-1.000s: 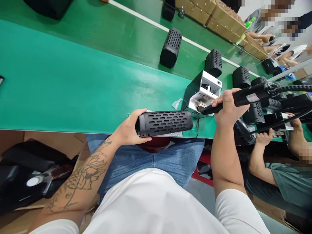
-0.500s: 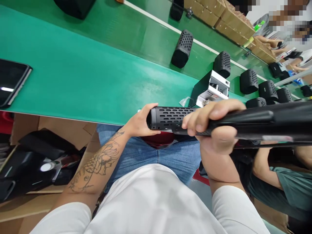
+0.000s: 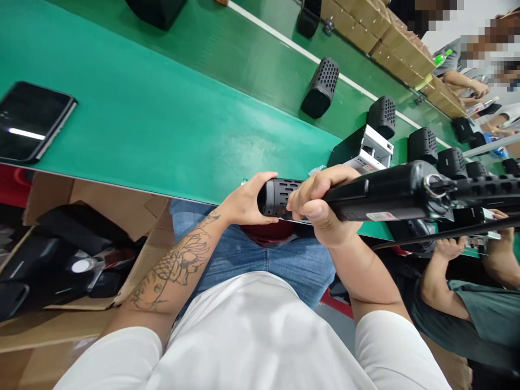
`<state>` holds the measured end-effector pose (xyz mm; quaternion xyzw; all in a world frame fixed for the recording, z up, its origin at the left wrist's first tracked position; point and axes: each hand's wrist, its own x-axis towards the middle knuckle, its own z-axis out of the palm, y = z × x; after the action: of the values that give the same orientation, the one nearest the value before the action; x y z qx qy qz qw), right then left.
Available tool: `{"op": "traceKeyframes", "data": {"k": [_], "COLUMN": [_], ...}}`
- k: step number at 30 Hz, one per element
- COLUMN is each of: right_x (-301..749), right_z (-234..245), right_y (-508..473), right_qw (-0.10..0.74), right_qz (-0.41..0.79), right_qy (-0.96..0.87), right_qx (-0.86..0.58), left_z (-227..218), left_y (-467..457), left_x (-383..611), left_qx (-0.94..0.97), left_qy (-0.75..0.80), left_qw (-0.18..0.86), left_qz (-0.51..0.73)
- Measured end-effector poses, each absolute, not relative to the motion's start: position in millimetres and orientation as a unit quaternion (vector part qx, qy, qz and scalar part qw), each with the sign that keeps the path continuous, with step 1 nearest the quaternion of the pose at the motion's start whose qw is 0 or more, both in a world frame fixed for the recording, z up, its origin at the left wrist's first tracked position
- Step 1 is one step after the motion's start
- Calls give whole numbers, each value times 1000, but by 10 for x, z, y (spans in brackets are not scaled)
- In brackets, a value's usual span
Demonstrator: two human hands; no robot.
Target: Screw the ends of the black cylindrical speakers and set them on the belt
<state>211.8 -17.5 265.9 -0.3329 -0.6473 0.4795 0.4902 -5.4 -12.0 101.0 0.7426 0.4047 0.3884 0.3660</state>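
Note:
My left hand (image 3: 242,203) is wrapped around the near end of a black speaker housing (image 3: 277,194) with slotted walls, held sideways over my lap at the table edge. In my right hand (image 3: 323,205) is a black electric screwdriver (image 3: 377,194), its ring and hanging spring at the far end. The screwdriver lies almost level, pointing left at the housing. My right hand covers its tip and part of the housing, so contact there cannot be made out. A small black-and-white box-shaped device (image 3: 361,149) stands just beyond my right hand.
A phone (image 3: 34,122) lies on the green tabletop (image 3: 162,119) at left. More black speaker housings (image 3: 320,86) stand along the green line behind. Cardboard boxes (image 3: 377,32) are stacked farther back. An open carton (image 3: 138,265) with black parts is at lower left. A co-worker's arm (image 3: 442,276) is at right.
The screwdriver and my right hand have shifted left, covering more of the housing; the screwdriver's ring end now shows. My left hand still grips the housing. The whole view has shifted slightly.

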Motion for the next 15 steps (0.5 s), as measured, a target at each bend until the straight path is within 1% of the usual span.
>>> {"op": "traceKeyframes", "data": {"k": [6,11,15], "right_x": [2000,1975,2009], "right_z": [2700,2698,2648], "right_y": [-156,-167,-154], "right_qw": [501,467,462], "right_qz": [483,506,505], "right_qy": [-655,-658,-660], "right_qx": [-295,-306,-311], "left_z": [979,990,997], "left_y": [-103,-98,-98], "left_x": [-19,-22,-5], "left_qx": [738,737,735], "left_qy": [409,415,413], "left_qw": [359,371,374], "left_qz": [399,382,386]}}
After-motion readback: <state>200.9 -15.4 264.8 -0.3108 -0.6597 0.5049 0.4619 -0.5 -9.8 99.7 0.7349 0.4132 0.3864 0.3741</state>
